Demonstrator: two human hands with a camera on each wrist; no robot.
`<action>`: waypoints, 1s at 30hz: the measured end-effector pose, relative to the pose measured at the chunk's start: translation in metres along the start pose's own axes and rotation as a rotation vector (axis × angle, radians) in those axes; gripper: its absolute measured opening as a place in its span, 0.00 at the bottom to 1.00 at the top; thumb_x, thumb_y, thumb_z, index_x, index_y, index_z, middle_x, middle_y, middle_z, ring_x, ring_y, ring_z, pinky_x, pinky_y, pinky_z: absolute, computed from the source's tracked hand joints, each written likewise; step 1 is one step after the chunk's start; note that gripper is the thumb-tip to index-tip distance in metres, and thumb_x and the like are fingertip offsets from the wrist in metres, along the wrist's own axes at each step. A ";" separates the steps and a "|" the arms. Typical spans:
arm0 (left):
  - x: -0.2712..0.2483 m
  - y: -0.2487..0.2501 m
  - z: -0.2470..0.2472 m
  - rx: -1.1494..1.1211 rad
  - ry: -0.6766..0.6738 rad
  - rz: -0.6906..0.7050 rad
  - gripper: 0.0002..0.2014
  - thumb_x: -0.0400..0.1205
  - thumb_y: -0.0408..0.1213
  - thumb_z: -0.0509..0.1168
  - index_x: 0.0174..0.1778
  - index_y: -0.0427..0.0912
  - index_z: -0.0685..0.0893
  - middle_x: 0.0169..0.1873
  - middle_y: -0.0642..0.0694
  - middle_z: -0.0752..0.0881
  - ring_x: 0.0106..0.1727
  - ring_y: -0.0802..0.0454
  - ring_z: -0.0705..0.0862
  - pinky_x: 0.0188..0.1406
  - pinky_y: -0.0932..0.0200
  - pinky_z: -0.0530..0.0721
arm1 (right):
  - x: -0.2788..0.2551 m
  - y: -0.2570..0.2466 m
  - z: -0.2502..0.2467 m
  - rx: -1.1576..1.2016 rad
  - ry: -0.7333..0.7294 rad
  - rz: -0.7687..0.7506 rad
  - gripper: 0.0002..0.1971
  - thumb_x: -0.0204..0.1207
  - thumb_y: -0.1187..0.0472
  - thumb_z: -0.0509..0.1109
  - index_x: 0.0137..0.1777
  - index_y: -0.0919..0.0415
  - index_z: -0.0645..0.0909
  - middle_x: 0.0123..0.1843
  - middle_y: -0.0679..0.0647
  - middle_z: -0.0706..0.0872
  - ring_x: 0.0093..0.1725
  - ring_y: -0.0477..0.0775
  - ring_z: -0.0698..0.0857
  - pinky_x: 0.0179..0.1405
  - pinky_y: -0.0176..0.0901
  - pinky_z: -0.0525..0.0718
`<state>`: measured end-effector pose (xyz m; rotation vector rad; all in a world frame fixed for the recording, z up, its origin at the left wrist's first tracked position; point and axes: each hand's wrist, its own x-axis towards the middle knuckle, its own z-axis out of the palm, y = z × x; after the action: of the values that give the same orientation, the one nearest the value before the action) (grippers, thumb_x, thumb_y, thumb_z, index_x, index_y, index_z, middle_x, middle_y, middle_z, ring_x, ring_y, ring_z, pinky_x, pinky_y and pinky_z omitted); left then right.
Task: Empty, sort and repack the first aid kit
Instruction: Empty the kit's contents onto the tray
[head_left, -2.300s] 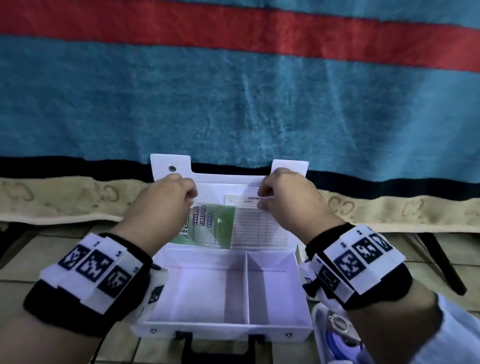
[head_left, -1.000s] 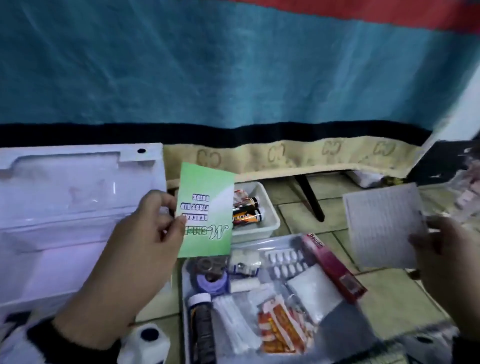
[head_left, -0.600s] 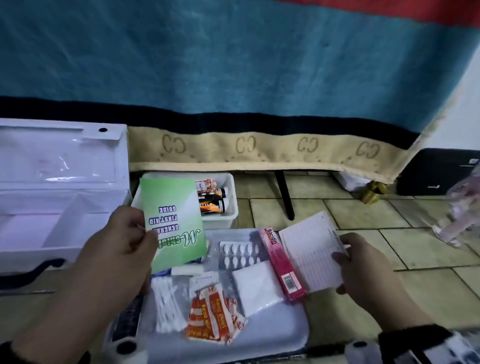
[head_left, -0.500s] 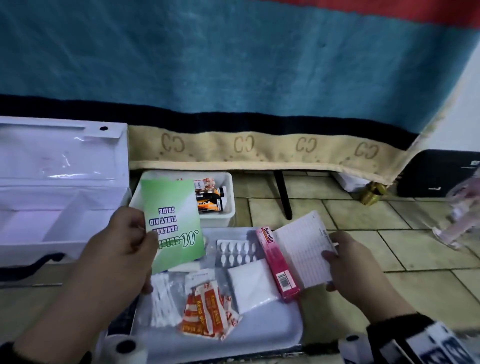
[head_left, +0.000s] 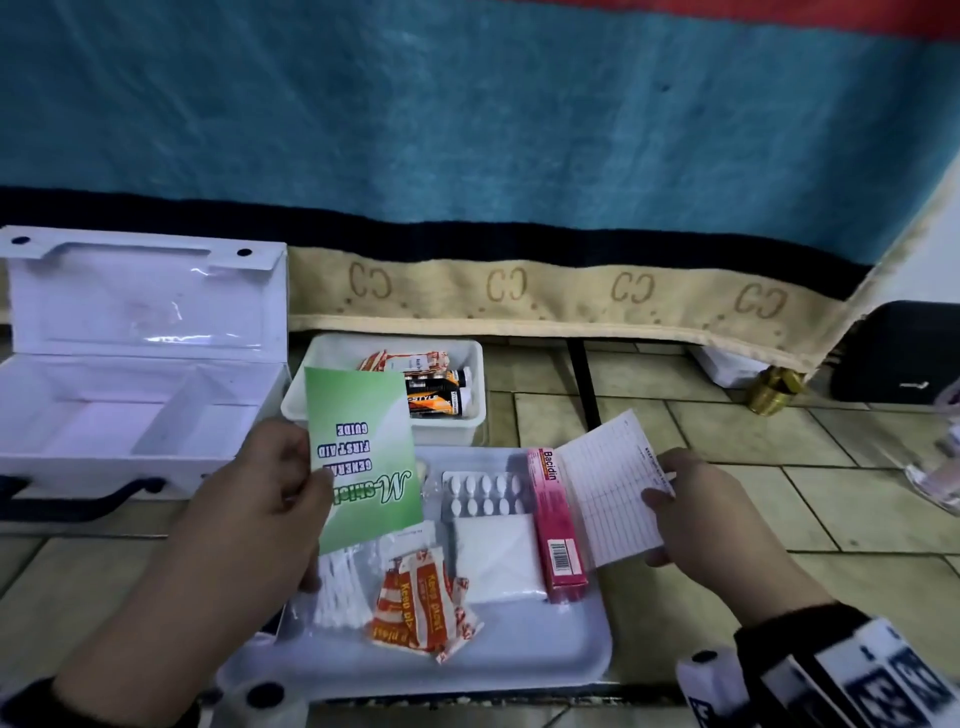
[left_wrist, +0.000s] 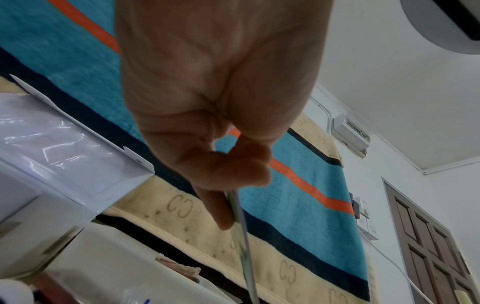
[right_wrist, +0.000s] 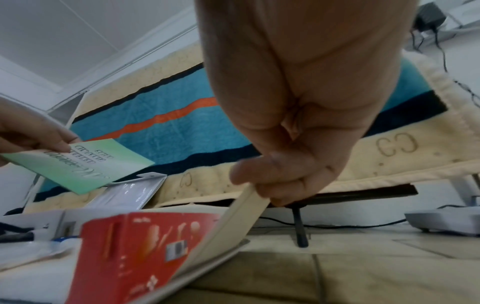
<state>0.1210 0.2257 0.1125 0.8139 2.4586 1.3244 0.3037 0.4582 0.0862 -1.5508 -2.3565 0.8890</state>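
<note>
The white first aid kit (head_left: 140, 395) stands open on the floor at the left, both compartments bare. My left hand (head_left: 270, 499) pinches a green first aid guide leaflet (head_left: 363, 452) by its left edge above the white tray (head_left: 545, 654). My right hand (head_left: 691, 509) pinches a white lined card (head_left: 608, 488) by its right edge, low at the tray's right rim, beside the pink Bacidin box (head_left: 556, 525). The wrist views show the leaflet (left_wrist: 241, 236) edge-on in my left fingers and the card (right_wrist: 233, 222) against the box (right_wrist: 135, 253).
On the tray lie a blister pack of white tablets (head_left: 483, 493), a white gauze packet (head_left: 493, 556), orange plasters (head_left: 415, 608) and cotton swabs (head_left: 337, 587). A white tub (head_left: 384, 384) behind it holds small bottles. A draped blanket (head_left: 467, 156) hangs behind; tiled floor lies to the right.
Both papers came out of the kit lid and moved right over the tray. Since half a second ago the right hand lowered the card closer to the tray's right rim.
</note>
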 end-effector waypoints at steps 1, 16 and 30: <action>0.000 0.000 0.001 -0.001 -0.001 -0.001 0.08 0.83 0.33 0.60 0.40 0.49 0.72 0.18 0.61 0.84 0.12 0.52 0.79 0.08 0.64 0.71 | 0.000 -0.002 0.003 0.004 -0.020 -0.004 0.11 0.81 0.67 0.62 0.63 0.62 0.72 0.51 0.60 0.81 0.26 0.58 0.87 0.15 0.40 0.80; 0.002 0.001 0.013 -0.062 -0.032 0.013 0.08 0.83 0.33 0.60 0.41 0.48 0.71 0.20 0.61 0.85 0.16 0.48 0.84 0.16 0.69 0.75 | 0.012 -0.018 0.026 -0.485 -0.178 -0.117 0.19 0.78 0.52 0.66 0.66 0.61 0.76 0.65 0.57 0.82 0.64 0.57 0.81 0.58 0.44 0.78; -0.001 0.045 0.053 -0.089 -0.297 0.200 0.05 0.84 0.38 0.60 0.48 0.52 0.70 0.42 0.56 0.88 0.28 0.57 0.84 0.33 0.56 0.88 | -0.020 -0.051 -0.003 0.339 -0.235 -0.299 0.03 0.76 0.65 0.72 0.46 0.57 0.80 0.29 0.49 0.85 0.23 0.39 0.79 0.25 0.31 0.74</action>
<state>0.1620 0.2815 0.1199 1.1663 2.1197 1.2604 0.2742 0.4276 0.1209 -0.9816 -2.3420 1.3661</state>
